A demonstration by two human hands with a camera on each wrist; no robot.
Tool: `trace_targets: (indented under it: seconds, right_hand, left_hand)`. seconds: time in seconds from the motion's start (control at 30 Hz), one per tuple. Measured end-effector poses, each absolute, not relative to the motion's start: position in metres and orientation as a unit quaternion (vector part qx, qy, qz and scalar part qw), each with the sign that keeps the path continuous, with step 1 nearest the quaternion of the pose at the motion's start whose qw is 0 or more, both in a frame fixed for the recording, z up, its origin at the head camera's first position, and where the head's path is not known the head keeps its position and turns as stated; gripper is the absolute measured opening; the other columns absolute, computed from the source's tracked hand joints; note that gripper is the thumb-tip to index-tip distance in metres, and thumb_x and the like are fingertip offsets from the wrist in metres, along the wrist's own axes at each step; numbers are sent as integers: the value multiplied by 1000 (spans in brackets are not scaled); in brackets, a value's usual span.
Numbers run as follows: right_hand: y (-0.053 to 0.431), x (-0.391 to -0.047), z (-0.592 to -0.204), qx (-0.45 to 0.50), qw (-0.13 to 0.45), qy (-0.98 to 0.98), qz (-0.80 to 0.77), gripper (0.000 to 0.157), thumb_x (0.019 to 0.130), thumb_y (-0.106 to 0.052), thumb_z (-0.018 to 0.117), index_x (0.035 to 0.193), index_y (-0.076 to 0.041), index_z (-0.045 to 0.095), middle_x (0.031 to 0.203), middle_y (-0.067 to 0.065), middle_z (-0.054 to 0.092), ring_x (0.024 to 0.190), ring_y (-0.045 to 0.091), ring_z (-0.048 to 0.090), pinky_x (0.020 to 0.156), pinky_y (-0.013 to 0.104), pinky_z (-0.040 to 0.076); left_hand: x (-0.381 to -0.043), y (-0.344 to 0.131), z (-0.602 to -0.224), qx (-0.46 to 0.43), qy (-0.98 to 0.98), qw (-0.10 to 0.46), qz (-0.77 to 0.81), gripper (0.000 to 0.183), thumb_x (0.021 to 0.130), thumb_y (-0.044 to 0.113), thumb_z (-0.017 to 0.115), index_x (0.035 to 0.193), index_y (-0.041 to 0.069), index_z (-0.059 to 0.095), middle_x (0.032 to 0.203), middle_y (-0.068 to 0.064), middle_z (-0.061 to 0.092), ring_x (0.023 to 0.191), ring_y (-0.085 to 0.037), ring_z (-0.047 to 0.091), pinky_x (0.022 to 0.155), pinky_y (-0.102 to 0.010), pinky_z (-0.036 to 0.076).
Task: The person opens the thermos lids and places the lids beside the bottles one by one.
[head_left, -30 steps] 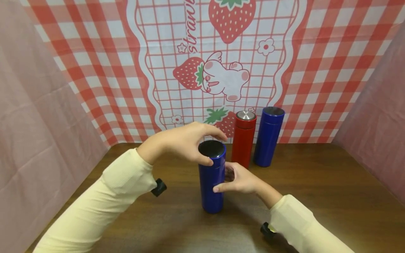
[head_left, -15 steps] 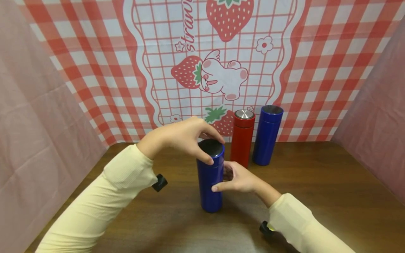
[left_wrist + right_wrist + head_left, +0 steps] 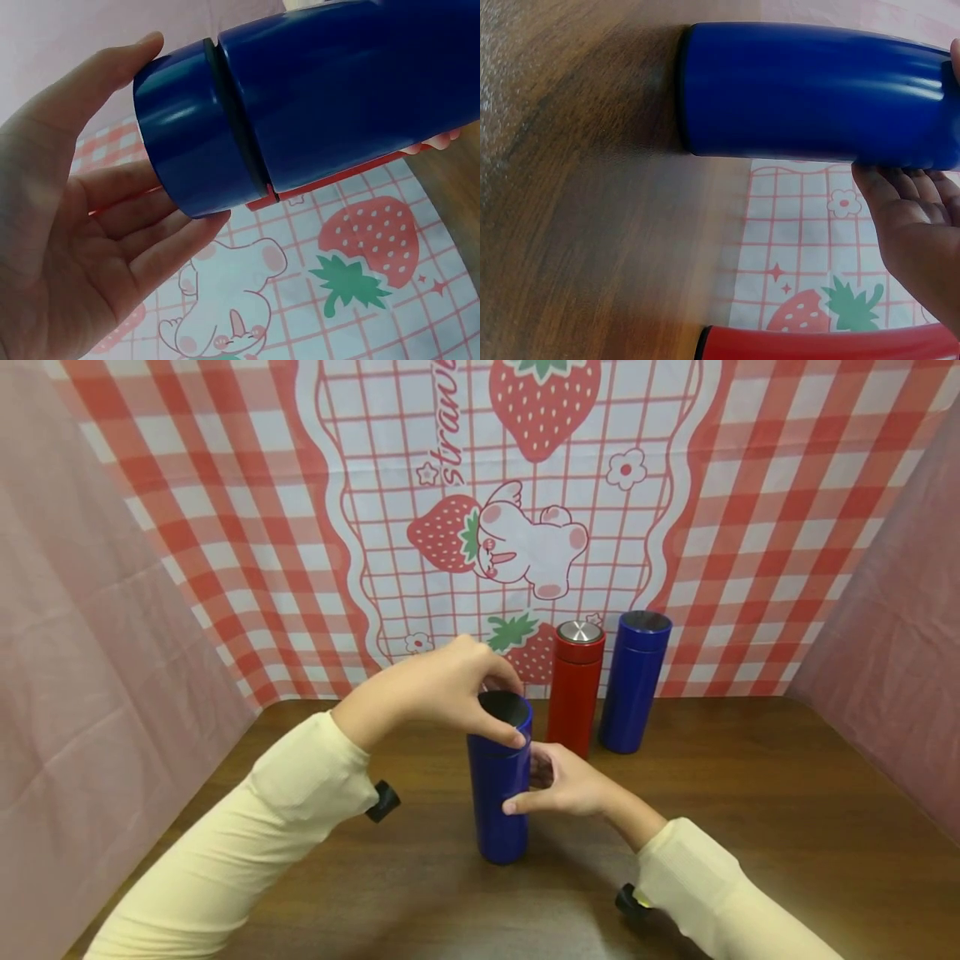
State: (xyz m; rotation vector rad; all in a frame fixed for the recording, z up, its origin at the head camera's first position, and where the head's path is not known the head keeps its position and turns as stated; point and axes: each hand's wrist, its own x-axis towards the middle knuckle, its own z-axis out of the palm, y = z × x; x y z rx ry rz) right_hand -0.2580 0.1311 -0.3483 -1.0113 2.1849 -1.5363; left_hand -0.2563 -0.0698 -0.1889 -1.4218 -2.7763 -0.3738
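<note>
A blue thermos flask (image 3: pixel 501 806) stands upright on the wooden table in front of me. From above, my left hand (image 3: pixel 450 693) grips its blue lid (image 3: pixel 184 131), thumb on the near side and fingers round the far side. The lid's top is dark. A dark ring shows at the seam between lid and body in the left wrist view. My right hand (image 3: pixel 573 783) holds the flask's body from the right, its thumb on the front and its fingers behind, partly hidden. In the right wrist view, those fingers press along the blue wall.
Behind my right hand stands a red thermos flask (image 3: pixel 576 693) with a silvery top. A second blue thermos flask (image 3: pixel 636 689) is just to its right. A strawberry-print cloth (image 3: pixel 540 527) hangs at the table's back edge, with pink cloth (image 3: pixel 105 568) at the sides.
My left hand has turned on the lid: its thumb has slid to the right along the near side and its fingers have drawn back on the far side. The right hand keeps its hold.
</note>
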Motion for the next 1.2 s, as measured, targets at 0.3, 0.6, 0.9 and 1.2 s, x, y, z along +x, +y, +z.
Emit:
trace_targets:
  seconds: [0.3, 0.6, 0.9, 1.2]
  right_hand:
    - [131, -259, -350, -347, 143, 757, -535, 62, 80, -23, 78, 130, 3, 51, 122, 20, 66, 106, 5, 65, 96, 24, 52]
    - [131, -259, -351, -350, 141, 758, -532, 62, 80, -27, 78, 128, 3, 52, 119, 20, 67, 104, 9, 65, 93, 22, 52]
    - [131, -259, -349, -353, 143, 750, -540, 61, 80, -26, 78, 127, 4, 52, 119, 22, 66, 103, 7, 65, 93, 23, 52]
    - [131, -259, -351, -350, 142, 754, -537, 62, 79, -25, 78, 127, 4, 52, 118, 22, 66, 102, 6, 65, 93, 24, 52]
  left_hand:
    - [-251, -69, -189, -438, -893, -15, -106, 64, 74, 46, 80, 122, 7, 64, 114, -4, 71, 98, -12, 67, 81, -24, 57]
    - [-260, -79, -190, -477, -861, -106, -142, 64, 76, 19, 79, 134, 10, 53, 127, -3, 63, 105, -11, 62, 90, -25, 53]
    - [-264, -84, -189, -489, -849, -114, -164, 59, 76, 13, 71, 132, 11, 54, 123, -1, 64, 107, -11, 61, 92, -28, 52]
    - [-264, -85, -189, -480, -854, -112, -167, 56, 78, 18, 73, 130, 10, 56, 126, -2, 64, 118, -16, 60, 100, -33, 50]
